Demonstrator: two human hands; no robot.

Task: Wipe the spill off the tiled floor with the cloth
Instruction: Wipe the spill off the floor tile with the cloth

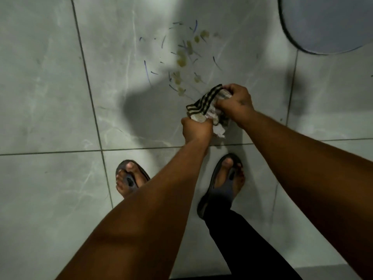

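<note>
A bunched cloth (205, 104) with dark and pale stripes hangs in the air between both hands, above the grey tiled floor (50, 77). My left hand (196, 128) grips its lower end and my right hand (235, 102) grips its upper right end. The spill (182, 57) lies on the floor just beyond the cloth: several yellowish blobs with thin dark blue streaks scattered around them. The cloth does not touch the spill.
My two feet in dark sandals (131, 178) (224, 182) stand below the hands. A round grey object (327, 23) fills the top right corner. My shadow (145, 114) falls across the tile left of the cloth. Dark grout lines cross the floor.
</note>
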